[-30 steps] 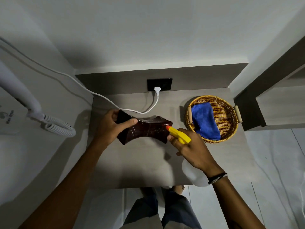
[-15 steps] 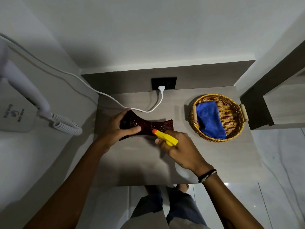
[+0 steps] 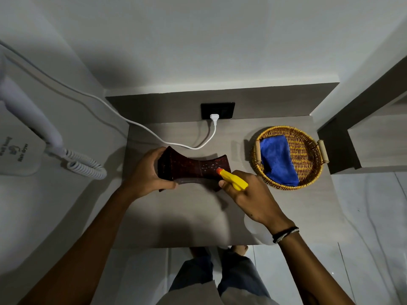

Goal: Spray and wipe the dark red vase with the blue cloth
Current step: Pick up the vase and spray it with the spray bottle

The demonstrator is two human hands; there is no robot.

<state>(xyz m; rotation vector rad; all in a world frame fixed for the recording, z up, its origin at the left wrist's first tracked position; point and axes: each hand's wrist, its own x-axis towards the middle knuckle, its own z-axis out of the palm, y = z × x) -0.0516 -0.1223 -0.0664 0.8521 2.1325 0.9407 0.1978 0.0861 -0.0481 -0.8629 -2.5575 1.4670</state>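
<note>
The dark red vase (image 3: 193, 167) lies on its side over the grey tabletop (image 3: 189, 219), its wide ends pointing left and right. My left hand (image 3: 146, 175) grips its left end. My right hand (image 3: 251, 198) holds a spray bottle (image 3: 234, 180) with a yellow head and an orange nozzle; the nozzle sits right at the vase's right end. The bottle's pale body is mostly hidden under my hand and wrist. Pale droplets speckle the vase near the nozzle. The blue cloth (image 3: 278, 160) lies folded in a round wicker basket (image 3: 308, 139) at the right.
A white cable (image 3: 154, 135) runs from the wall across the table's back to a plug in a black socket (image 3: 217, 110). A wall-mounted hair dryer with a coiled cord (image 3: 86, 167) hangs at the left. A dark shelf unit (image 3: 343, 148) stands beside the basket. My legs show below the table's front edge.
The vase has been turned in my left hand, showing another face. My right hand with the spray bottle shifted left along the vase and then back to its right end.
</note>
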